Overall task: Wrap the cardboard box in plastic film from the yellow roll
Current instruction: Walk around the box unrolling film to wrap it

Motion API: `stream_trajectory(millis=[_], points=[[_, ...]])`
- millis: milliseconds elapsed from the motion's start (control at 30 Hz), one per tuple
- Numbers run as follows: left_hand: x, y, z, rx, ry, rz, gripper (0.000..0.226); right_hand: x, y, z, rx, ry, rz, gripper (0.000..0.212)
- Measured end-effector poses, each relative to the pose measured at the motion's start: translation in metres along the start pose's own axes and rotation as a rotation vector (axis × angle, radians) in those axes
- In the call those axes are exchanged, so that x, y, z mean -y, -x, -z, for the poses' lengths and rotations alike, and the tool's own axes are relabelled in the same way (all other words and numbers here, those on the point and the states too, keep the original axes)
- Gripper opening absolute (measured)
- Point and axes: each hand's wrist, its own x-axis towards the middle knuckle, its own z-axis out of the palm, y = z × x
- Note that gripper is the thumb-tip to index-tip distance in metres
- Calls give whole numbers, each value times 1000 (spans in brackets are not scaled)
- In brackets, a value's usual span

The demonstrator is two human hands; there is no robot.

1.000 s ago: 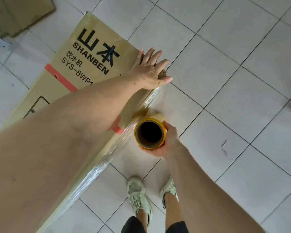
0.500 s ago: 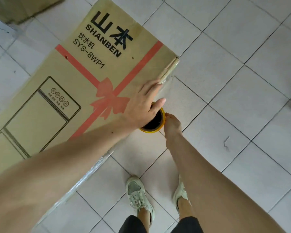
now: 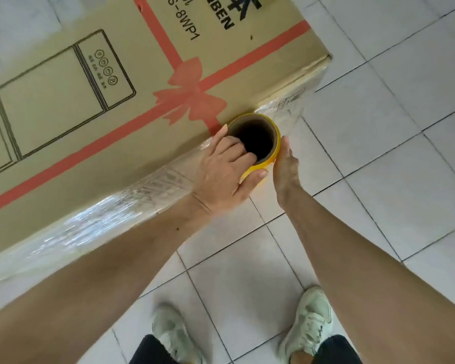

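Observation:
A tall cardboard box (image 3: 95,119) with a red printed ribbon and black lettering fills the upper left. Shiny plastic film (image 3: 111,214) covers its near side and stretches to the corner at the right. The yellow roll (image 3: 269,158) stands upright against that side, seen end-on with its brown cardboard core open. My left hand (image 3: 221,177) grips the roll's top, fingers inside the core and thumb on the yellow outside. My right hand (image 3: 286,169) presses flat against the roll's right side.
White floor tiles (image 3: 378,166) with dark grout spread right and below. My two feet in pale sneakers (image 3: 310,319) stand on the tiles near the bottom edge, close to the box's wrapped side.
My left hand left the box's top edge and came down onto the roll, fingers into the core. The view swung, so the box's printed face now fills the upper left.

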Motion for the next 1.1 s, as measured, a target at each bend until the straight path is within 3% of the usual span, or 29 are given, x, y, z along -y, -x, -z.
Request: stream_trajectory(millis=[167, 300, 433, 633, 767, 833, 900, 967, 1100], points=[[0, 0, -24, -206, 111, 30, 61, -18, -15, -12, 146, -357, 199, 70], [1, -1, -40, -341, 69, 20, 56, -36, -26, -27, 152, -647, 346, 63], [14, -1, -46, -485, 81, -7, 50, -54, -25, -61, 5, -791, 459, 52], [45, 5, -29, -528, 192, -53, 60, -89, 4, -91, -230, -507, 559, 52], [47, 15, -20, -550, 38, -131, 58, -89, -10, -61, -356, -397, 511, 49], [38, 22, -25, -533, 65, -112, 59, -79, -32, -46, -230, -317, 512, 52], [28, 27, -31, -511, 143, -93, 55, -73, -47, -43, 27, -272, 593, 49], [24, 29, -31, -485, 178, -65, 56, -78, -63, -55, 166, -350, 658, 48], [35, 34, -13, -469, 153, 2, 70, -102, -39, -86, 87, -494, 592, 68]])
